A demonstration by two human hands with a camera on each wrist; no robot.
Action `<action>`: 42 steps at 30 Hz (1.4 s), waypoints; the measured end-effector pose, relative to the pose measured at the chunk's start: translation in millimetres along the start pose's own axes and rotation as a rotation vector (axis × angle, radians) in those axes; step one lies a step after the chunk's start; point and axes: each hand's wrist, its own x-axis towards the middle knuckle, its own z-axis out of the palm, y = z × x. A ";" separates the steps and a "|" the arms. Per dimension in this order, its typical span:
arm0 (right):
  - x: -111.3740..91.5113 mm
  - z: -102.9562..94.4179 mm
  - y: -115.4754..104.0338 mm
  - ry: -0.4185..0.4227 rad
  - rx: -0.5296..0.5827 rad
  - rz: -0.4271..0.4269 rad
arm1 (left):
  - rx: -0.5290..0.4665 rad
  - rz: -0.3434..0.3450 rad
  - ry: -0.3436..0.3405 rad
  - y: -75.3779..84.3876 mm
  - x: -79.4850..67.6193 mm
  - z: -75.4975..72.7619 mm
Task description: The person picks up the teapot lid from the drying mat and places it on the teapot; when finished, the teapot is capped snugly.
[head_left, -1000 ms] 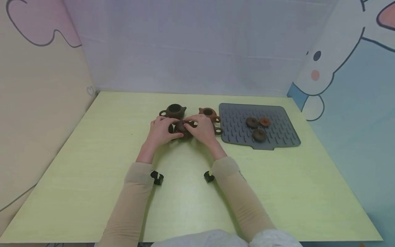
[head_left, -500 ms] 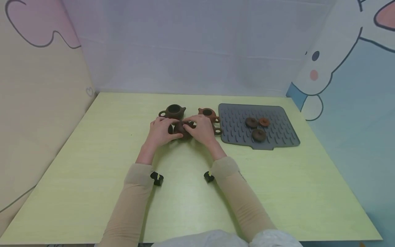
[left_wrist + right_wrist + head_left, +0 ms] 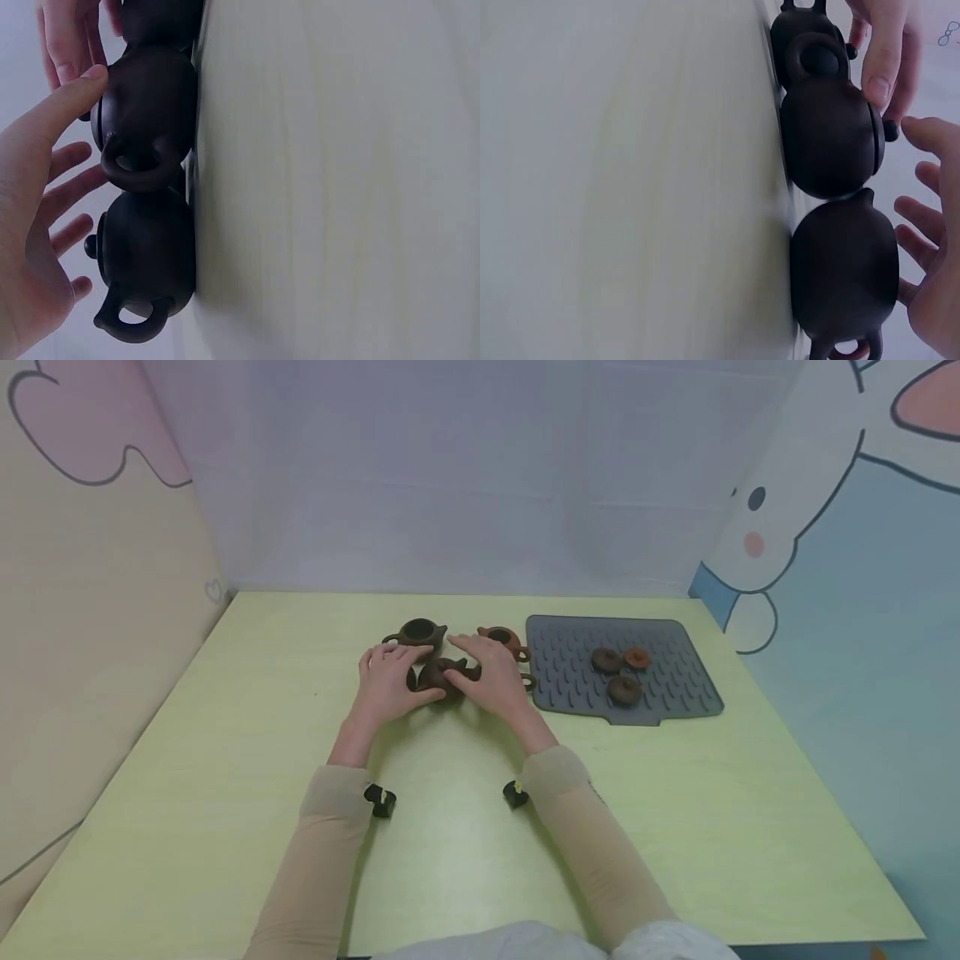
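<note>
A dark brown teapot with its lid on sits between both hands. My left hand holds it, thumb at the lid's edge and index finger reaching to the far side. Spread fingers of my right hand stand just off its lid knob. Beneath that hand is another dark teapot, mostly hidden in the head view. A further lidded teapot stands by my left fingers. Behind are a dark teapot and a reddish teapot, both lidless.
On the right lies a grey ridged mat. It bears two dark lids, a rear dark lid and a front dark lid, plus a reddish lid. All stand on a pale yellow table against a curtain-like backdrop.
My right hand has opened wider and drawn slightly right, off the teapot's lid, uncovering more of the teapot. My left hand keeps its place. The head view has tilted up a little.
</note>
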 end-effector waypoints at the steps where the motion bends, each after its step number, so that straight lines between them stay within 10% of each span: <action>1: -1.2 -2.2 0.9 0.001 0.004 -0.003 | 0.004 0.015 0.021 1.1 0.4 0.6; 12: -14.4 -24.4 27.7 0.029 0.025 -0.010 | 0.053 0.142 0.141 13.5 6.6 11.2; 42: -73.5 -97.8 133.1 0.155 0.096 0.132 | 0.128 0.183 0.007 39.5 25.5 31.9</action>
